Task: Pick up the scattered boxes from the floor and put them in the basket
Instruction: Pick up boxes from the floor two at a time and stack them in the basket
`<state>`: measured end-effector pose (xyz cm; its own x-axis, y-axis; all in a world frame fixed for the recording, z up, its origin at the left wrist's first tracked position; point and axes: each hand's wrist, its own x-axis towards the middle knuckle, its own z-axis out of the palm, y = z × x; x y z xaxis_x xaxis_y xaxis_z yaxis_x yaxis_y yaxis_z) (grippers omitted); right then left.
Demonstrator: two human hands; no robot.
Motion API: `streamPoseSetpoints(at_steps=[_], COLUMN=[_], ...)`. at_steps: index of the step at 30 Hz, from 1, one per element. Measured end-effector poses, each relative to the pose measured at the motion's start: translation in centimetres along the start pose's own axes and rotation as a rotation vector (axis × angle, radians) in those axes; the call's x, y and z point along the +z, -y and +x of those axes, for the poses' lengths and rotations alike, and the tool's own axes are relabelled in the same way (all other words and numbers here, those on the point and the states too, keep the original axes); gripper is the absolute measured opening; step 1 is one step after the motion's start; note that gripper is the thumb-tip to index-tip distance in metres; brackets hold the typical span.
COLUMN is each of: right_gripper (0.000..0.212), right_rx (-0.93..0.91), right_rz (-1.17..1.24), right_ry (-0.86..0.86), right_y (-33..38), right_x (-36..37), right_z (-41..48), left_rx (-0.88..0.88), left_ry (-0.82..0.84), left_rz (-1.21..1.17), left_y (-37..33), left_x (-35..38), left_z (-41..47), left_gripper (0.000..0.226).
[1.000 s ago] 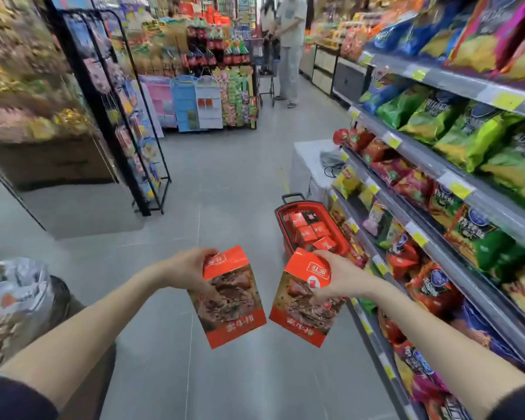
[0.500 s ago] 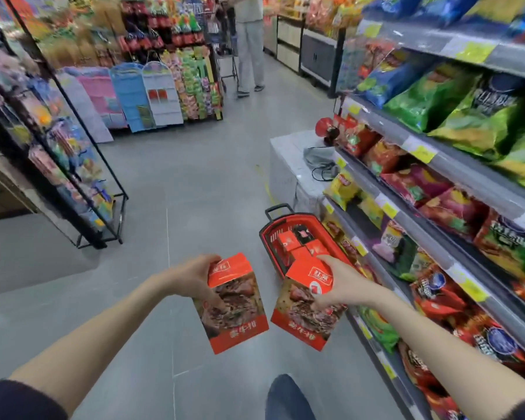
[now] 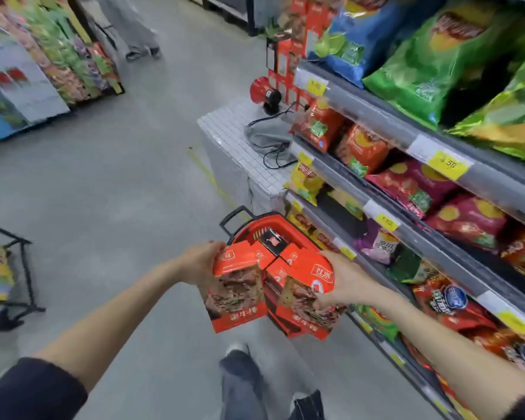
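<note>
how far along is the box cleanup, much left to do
Done: several red cardboard boxes already lie in the red plastic basket. In hand: the left hand grips one red meat-print box and the right hand grips a second meat-print box, both held close to the basket, not yet released. Left: drop these two in; no loose box shows on the grey floor in this view.

Two boxes (image 3: 237, 298) (image 3: 309, 304) held, one red basket (image 3: 249, 228) — several more boxes (image 3: 291, 257) inside.
</note>
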<state>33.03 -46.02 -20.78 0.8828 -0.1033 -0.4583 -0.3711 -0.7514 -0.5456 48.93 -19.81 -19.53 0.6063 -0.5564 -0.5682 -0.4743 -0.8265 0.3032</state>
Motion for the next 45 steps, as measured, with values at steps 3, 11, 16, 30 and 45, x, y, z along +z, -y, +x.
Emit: streamPoseSetpoints(at_steps=[3,11,16,30,45], right_gripper=[0.101,0.112,0.113,0.109,0.104], right_rx=[0.136,0.486,0.627,0.410,0.324], right_rz=[0.076,0.236,0.271,-0.107,-0.118], right_ry=[-0.036,-0.165,-0.206,-0.135,-0.279], right_y=[-1.0,-0.9,-0.7,-11.0,-17.5], right_x=[0.0,2.8,5.5,11.3,17.8], right_z=[3.4,13.3,18.0,28.8,34.6], left_rx=[0.114,0.439,0.639,0.899,1.035], left_ry=[0.063,0.190,0.199,0.089,0.026], left_rz=[0.129,0.381,0.550,0.595,0.510], left_y=[1.0,1.7,1.3,6.0,7.5], left_x=[-2.5,-7.6,-7.5,4.3,11.0], left_z=[7.3,24.4,30.5,44.1,51.5], left_gripper=[0.093,0.102,0.102,0.101,0.102])
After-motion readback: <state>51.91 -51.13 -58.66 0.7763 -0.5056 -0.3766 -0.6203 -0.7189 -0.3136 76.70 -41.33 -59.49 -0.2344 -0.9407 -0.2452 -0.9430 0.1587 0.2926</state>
